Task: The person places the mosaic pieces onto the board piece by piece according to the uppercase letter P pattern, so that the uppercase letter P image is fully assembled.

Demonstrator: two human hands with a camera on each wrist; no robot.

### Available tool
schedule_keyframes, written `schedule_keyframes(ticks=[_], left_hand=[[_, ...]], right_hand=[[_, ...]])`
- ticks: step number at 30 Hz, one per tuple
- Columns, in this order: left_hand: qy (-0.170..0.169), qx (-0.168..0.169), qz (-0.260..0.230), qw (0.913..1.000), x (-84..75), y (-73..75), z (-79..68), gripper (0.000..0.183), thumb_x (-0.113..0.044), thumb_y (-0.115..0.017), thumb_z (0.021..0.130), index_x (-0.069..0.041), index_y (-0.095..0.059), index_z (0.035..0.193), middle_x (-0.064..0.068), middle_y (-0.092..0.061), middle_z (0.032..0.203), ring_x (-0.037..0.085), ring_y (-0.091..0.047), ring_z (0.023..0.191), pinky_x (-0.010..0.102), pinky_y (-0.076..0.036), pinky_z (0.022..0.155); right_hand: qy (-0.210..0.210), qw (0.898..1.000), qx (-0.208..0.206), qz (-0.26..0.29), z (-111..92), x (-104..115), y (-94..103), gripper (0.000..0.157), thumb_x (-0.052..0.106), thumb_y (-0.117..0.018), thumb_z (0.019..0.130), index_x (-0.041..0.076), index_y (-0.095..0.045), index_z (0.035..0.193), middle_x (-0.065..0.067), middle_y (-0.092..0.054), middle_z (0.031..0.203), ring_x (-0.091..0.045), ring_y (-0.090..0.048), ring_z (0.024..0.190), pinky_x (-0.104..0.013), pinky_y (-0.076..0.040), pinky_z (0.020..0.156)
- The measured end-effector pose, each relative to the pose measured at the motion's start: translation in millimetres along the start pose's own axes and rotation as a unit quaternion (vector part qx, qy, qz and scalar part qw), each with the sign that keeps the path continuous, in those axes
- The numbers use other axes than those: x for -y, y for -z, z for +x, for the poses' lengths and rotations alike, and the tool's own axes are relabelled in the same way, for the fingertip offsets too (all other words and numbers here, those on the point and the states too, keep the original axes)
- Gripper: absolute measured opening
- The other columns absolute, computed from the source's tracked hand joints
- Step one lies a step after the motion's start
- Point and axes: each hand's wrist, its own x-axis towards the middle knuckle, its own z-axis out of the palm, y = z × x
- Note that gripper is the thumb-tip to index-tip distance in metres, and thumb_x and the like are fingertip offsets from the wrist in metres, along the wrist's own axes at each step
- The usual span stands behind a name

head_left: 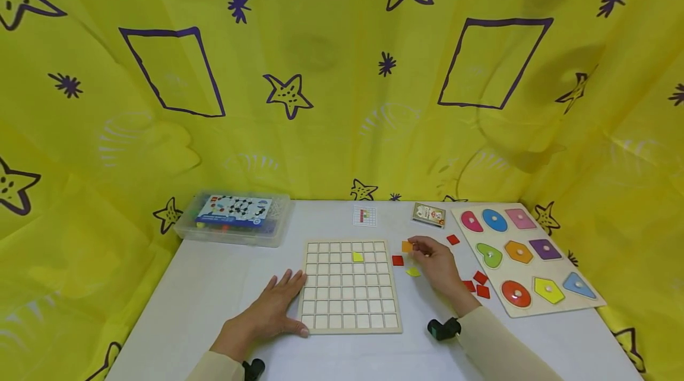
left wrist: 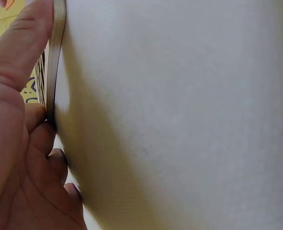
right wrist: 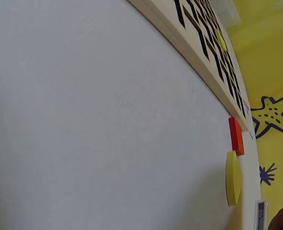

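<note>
A wooden grid board (head_left: 347,331) with white cells lies on the table; one yellow tile (head_left: 357,257) sits in a cell near its top. My left hand (head_left: 275,307) rests with spread fingers against the board's left edge, its thumb (left wrist: 28,43) touching the edge in the left wrist view. Right of the board, my right hand (head_left: 440,268) pinches an orange square tile (head_left: 407,246) between thumb and fingers, above the table. Below that tile lie a red square tile (head_left: 398,260) and a yellow piece with a curved side (right wrist: 233,178).
More red tiles (head_left: 483,291) lie scattered near a shape puzzle board (head_left: 553,308) on the right. A small grid pattern card (head_left: 365,216) and a boxed card deck (head_left: 428,215) are at the back. A clear plastic case (head_left: 278,226) stands back left. Yellow curtain (head_left: 331,149) surrounds the table.
</note>
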Motion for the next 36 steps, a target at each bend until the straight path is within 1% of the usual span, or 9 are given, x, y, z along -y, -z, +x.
schedule_keyframes(ticks=[6,11,19,20,24,30,36], left_hand=[[0.004,0.006,0.001,1.0,-0.7,0.8,1.7,0.12,-0.047,-0.092,0.073,0.002,-0.032,0.163,0.02,-0.027,0.173,0.043,-0.014,0.163,0.064,-0.006,0.132],[-0.003,0.005,0.004,1.0,-0.9,1.2,1.9,0.119,-0.048,-0.092,0.073,0.003,-0.032,0.163,0.022,-0.027,0.172,0.044,-0.015,0.162,0.065,-0.007,0.132],[-0.01,0.003,0.005,0.9999,1.6,0.6,2.3,0.119,-0.049,-0.091,0.073,0.004,-0.032,0.163,0.022,-0.028,0.172,0.045,-0.016,0.162,0.066,-0.007,0.131],[-0.009,0.003,0.005,0.9999,1.9,0.4,2.3,0.119,-0.049,-0.091,0.073,0.004,-0.032,0.163,0.022,-0.028,0.172,0.045,-0.016,0.162,0.066,-0.007,0.131],[-0.005,0.004,0.002,1.0,2.1,-0.1,1.6,0.119,-0.049,-0.092,0.073,0.003,-0.032,0.163,0.022,-0.028,0.172,0.045,-0.015,0.162,0.065,-0.007,0.132],[0.001,0.007,-0.006,1.0,0.5,1.0,0.2,0.119,-0.048,-0.092,0.073,0.003,-0.032,0.163,0.021,-0.027,0.172,0.044,-0.014,0.162,0.064,-0.006,0.132],[0.004,0.008,-0.01,0.9999,0.0,1.7,-0.6,0.119,-0.048,-0.092,0.073,0.002,-0.032,0.163,0.021,-0.027,0.173,0.043,-0.014,0.163,0.064,-0.005,0.132]], right_hand=[[0.005,0.999,0.011,0.034,2,15,-15.6,0.03,0.003,-0.068,0.1,0.005,-0.072,0.13,-0.013,-0.071,0.118,-0.026,-0.059,0.104,-0.012,-0.052,0.077],[0.009,0.999,0.011,0.044,6,28,-29.6,0.027,0.002,-0.07,0.099,0.007,-0.074,0.125,-0.012,-0.072,0.112,-0.024,-0.059,0.101,-0.014,-0.052,0.073],[0.017,0.996,0.04,0.073,12,45,-55.4,0.022,0.001,-0.073,0.096,0.006,-0.074,0.118,-0.01,-0.071,0.103,-0.019,-0.06,0.092,-0.02,-0.05,0.07],[0.019,0.996,0.042,0.074,12,46,-58.9,0.022,0.001,-0.073,0.096,0.006,-0.074,0.117,-0.01,-0.071,0.102,-0.018,-0.06,0.092,-0.02,-0.051,0.071],[0.023,0.995,0.058,0.082,14,49,-73.7,0.021,0.0,-0.073,0.096,0.005,-0.074,0.116,-0.01,-0.072,0.103,-0.017,-0.062,0.092,-0.02,-0.052,0.071],[0.016,0.992,0.084,0.088,15,50,-90.2,0.02,0.002,-0.073,0.097,0.007,-0.074,0.116,-0.007,-0.072,0.101,-0.016,-0.062,0.091,-0.02,-0.055,0.072],[0.028,0.994,0.085,0.058,14,50,-98.2,0.019,0.001,-0.072,0.096,0.009,-0.075,0.113,-0.004,-0.07,0.097,-0.016,-0.06,0.089,-0.025,-0.053,0.078]])
